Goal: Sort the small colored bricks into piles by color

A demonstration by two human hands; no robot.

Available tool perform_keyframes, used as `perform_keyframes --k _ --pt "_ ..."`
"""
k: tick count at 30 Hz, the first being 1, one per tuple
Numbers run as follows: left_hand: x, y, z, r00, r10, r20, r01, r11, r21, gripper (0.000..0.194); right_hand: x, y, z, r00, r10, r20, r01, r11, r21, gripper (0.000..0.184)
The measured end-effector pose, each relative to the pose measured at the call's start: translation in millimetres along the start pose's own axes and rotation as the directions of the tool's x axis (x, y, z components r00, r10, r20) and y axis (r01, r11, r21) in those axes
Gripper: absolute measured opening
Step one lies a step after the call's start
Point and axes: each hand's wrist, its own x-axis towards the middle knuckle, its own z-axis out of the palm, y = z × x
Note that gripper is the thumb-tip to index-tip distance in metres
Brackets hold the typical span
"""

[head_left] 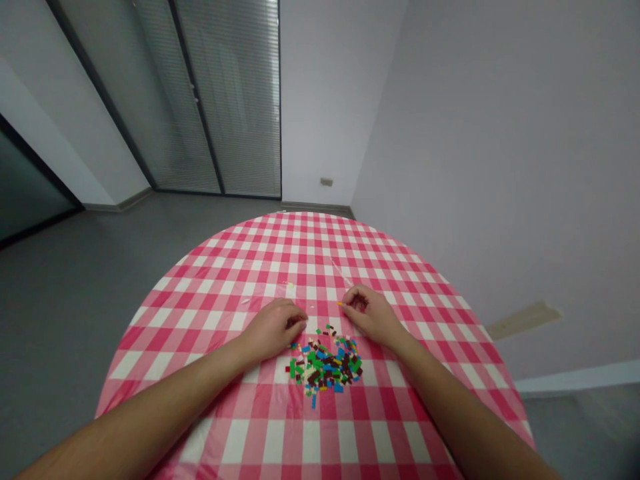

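1. Small plastic bricks (325, 363): right hand (373, 315) pinches a yellow one (341, 304) between its fingertips.
2. Left hand (273, 330) curled just beside the heap, fingers bunched together; any hold cannot be told.
3. Heap lies between both hands, on a red-and-white gingham tablecloth (210, 313).

A round table (210, 280) under a red-and-white gingham cloth is standing in the room. Slatted blinds (235, 100) are hanging behind glass panels beyond the table, a pale grey wall (500, 167) is rising to its right, and a grey floor (65, 313) is stretching to its left (the light is staying soft and even).
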Motion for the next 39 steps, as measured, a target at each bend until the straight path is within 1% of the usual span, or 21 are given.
perform_keyframes --k 2,4,7,9,13,15,17,20,21,22,23,25,26,27,29,33,34,39 --pt "0.0 0.4 -1.2 1.0 -0.003 0.017 0.003 1.0 0.007 0.012 0.0 2.2 -1.0 1.0 0.005 0.028 -0.005 1.0 -0.005 0.005" --pt "0.0 1.2 -2.4 0.999 -0.005 0.037 0.004 1.0 0.018 0.011 -1.2 1.0 -0.4 0.996 0.011 0.085 -0.009 1.0 -0.025 0.002" --pt "0.1 2.4 -3.5 0.999 0.001 0.052 -0.003 0.999 0.049 0.011 -4.7 -6.3 1.4 0.98 -0.003 0.199 0.015 0.998 -0.058 0.008" --pt "-0.1 3.2 -4.0 0.999 0.009 0.053 -0.012 0.998 0.065 0.011 -7.4 -12.5 3.0 0.966 -0.037 0.257 0.062 0.994 -0.088 0.012" --pt "-0.6 4.6 -5.2 0.998 0.021 0.058 -0.025 0.998 0.059 0.012 -11.9 -20.4 8.2 0.925 -0.121 0.36 0.195 0.965 -0.175 0.018" --pt "-0.6 5.0 -5.7 0.998 0.019 0.063 -0.022 0.998 0.052 0.012 -12.9 -21.5 10.5 0.9 -0.144 0.412 0.251 0.943 -0.219 0.02" --pt "-0.6 5.2 -6.0 0.998 0.008 0.068 -0.012 0.999 0.047 0.011 -13.0 -22.5 9.9 0.891 -0.145 0.43 0.27 0.931 -0.244 0.021" --pt "-0.5 4.9 -6.1 0.997 0.002 0.079 -0.006 0.999 0.044 0.012 -12.6 -25.9 0.1 0.903 -0.101 0.419 0.209 0.953 -0.22 0.025" --pt "-0.4 4.8 -6.0 0.997 0.003 0.081 -0.007 0.999 0.047 0.012 -12.9 -27.4 -5.2 0.899 -0.069 0.432 0.172 0.964 -0.203 0.025" --pt "-0.3 4.6 -5.9 0.997 0.003 0.083 -0.007 0.999 0.052 0.012 -13.5 -28.8 -11.0 0.884 -0.028 0.467 0.131 0.973 -0.189 0.024" --pt "-0.2 4.4 -5.8 0.996 0.001 0.085 -0.006 0.998 0.056 0.012 -14.5 -29.9 -16.7 0.856 0.023 0.517 0.086 0.979 -0.185 0.023" --pt "-0.1 4.0 -5.6 0.996 -0.004 0.091 -0.002 0.998 0.062 0.011 -17.3 -30.7 -26.1 0.779 0.128 0.614 0.005 0.977 -0.211 0.021" --pt "-0.2 3.8 -5.5 0.995 -0.006 0.096 0.0 0.998 0.062 0.011 -18.9 -30.4 -29.2 0.744 0.17 0.646 -0.019 0.972 -0.233 0.021" --pt "-0.2 3.7 -5.4 0.995 -0.008 0.101 0.001 0.998 0.063 0.012 -20.4 -29.8 -31.1 0.722 0.197 0.663 -0.028 0.966 -0.257 0.022" --pt "-0.3 3.3 -5.4 0.995 -0.007 0.103 0.001 0.998 0.06 0.012 -22.8 -27.8 -31.8 0.713 0.222 0.665 -0.022 0.955 -0.295 0.024" --pt "0.3 3.4 -5.9 0.996 0.001 0.093 -0.006 0.998 0.056 0.013 -23.4 -25.9 -28.2 0.731 0.241 0.638 -0.019 0.942 -0.334 0.023" --pt "0.6 3.7 -6.2 0.995 -0.002 0.098 -0.004 0.998 0.059 0.013 -22.8 -26.4 -27.8 0.729 0.25 0.638 -0.026 0.94 -0.339 0.022" --pt "1.3 6.3 -8.2 0.988 -0.05 0.145 0.04 0.997 0.069 0.014 -19.2 -31.8 -30.5 0.675 0.318 0.666 -0.051 0.92 -0.388 0.022"
